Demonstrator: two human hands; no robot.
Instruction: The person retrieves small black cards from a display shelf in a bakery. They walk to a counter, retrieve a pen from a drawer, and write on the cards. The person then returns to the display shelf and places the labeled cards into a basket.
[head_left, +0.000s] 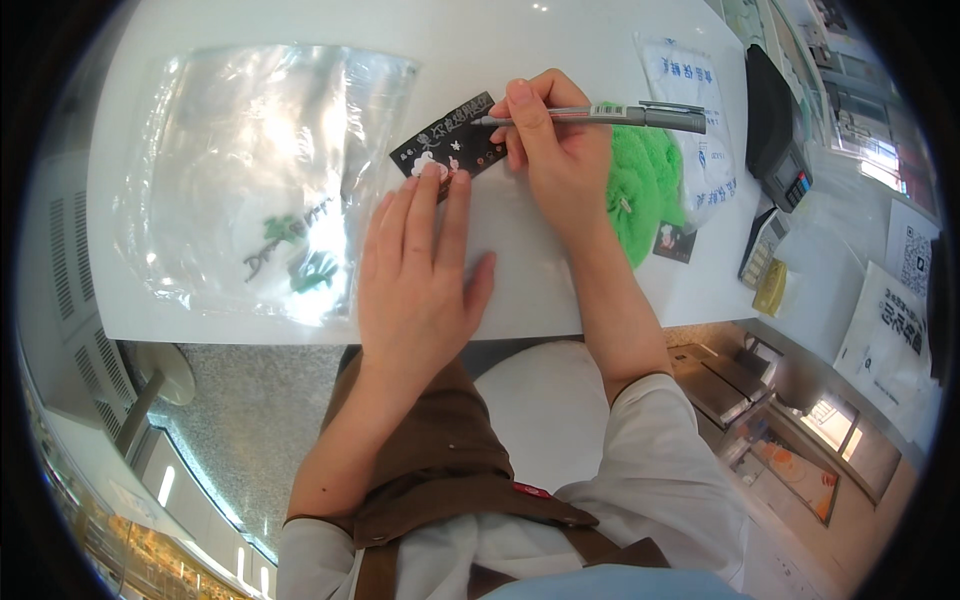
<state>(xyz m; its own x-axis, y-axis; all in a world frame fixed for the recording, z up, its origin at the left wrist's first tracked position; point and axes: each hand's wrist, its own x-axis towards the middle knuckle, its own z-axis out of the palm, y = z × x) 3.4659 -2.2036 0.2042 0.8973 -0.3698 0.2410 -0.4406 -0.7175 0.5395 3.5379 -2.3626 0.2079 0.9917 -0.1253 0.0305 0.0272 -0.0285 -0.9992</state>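
Note:
My right hand (556, 146) grips a grey marker pen (600, 115), its tip at the writing on a small black card (472, 139). The card lies tilted on the white table (525, 277) and bears light handwriting and a printed cartoon figure. The fingers of my left hand (420, 270) rest flat on the card's lower edge and cover part of it. To the left lies a clear plastic bag (247, 150) with green and dark printing. A bright green cloth (637, 187) sits just beyond my right wrist.
A white plastic packet (694, 135) with blue print lies beside the cloth, and another small black card (674, 242) pokes out below it. Farther right are a black card terminal (780, 142), a calculator (763, 247) and a yellow packet (770, 287). A white stool (547, 405) stands below the table's edge.

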